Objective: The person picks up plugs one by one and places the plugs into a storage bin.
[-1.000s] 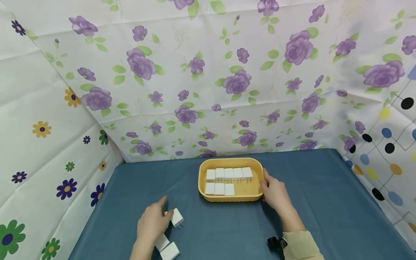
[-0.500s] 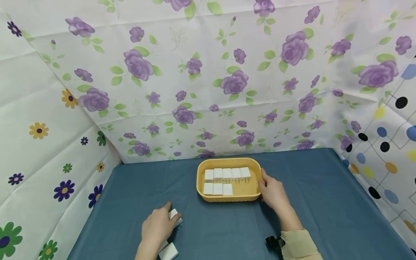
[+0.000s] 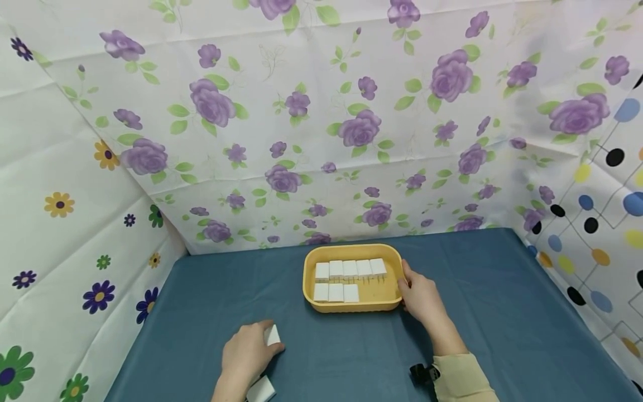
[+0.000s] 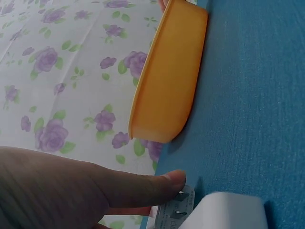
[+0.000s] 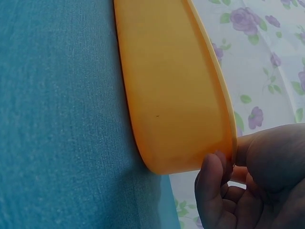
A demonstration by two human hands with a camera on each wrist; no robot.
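My left hand (image 3: 248,353) pinches a white plug-in charger (image 3: 272,335) between thumb and fingers, low over the blue cloth. In the left wrist view, metal prongs stick out of the held charger (image 4: 177,210) beside the thumb tip. A second white charger (image 3: 261,389) lies just below that hand, partly covered by the wrist. My right hand (image 3: 423,296) grips the right end of a yellow tray (image 3: 382,306), with the thumb over the rim and fingers at the outer wall. Inside, several white chargers (image 3: 350,269) form a back row and three more (image 3: 336,293) a front row at the left.
A blue cloth (image 3: 346,357) covers the table. Behind it hangs a floral curtain (image 3: 281,111), with patterned sheets at left (image 3: 60,251) and right (image 3: 603,251). A small black object (image 3: 423,374) sits by the right cuff (image 3: 459,377).
My left hand has shifted slightly right and closed thumb and fingers on the charger, whose prongs no longer show in the head view. The right hand keeps its hold on the tray.
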